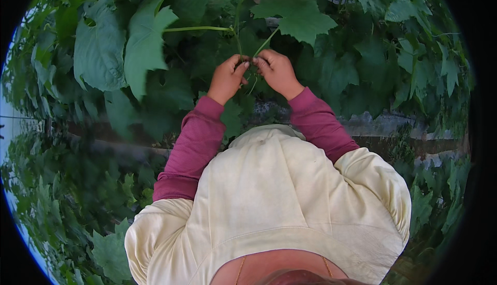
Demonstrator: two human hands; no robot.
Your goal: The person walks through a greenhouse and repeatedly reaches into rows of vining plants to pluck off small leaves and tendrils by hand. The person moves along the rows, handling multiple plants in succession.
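My left hand [227,78] pinches a thin green vine stem [238,44] between thumb and fingers. Close beside it, the fingertips of my right hand [278,71] are closed at the lower end of a leaf stalk [266,43]. That stalk runs up to a broad lobed leaf [297,18]. A yellow-green side stalk [198,28] branches left from the stem, above my hands. Below the fingertips hangs a thin curled tendril [253,85]. The exact point where stem and stalk meet is hidden by my fingers.
Large leaves [100,48] hang at the left, and dense foliage [369,63] fills the right. Plastic ground sheeting [380,125] shows beneath the plants. More leafy plants [46,207] stand behind me on the left. My cream smock [264,192] covers the lower middle.
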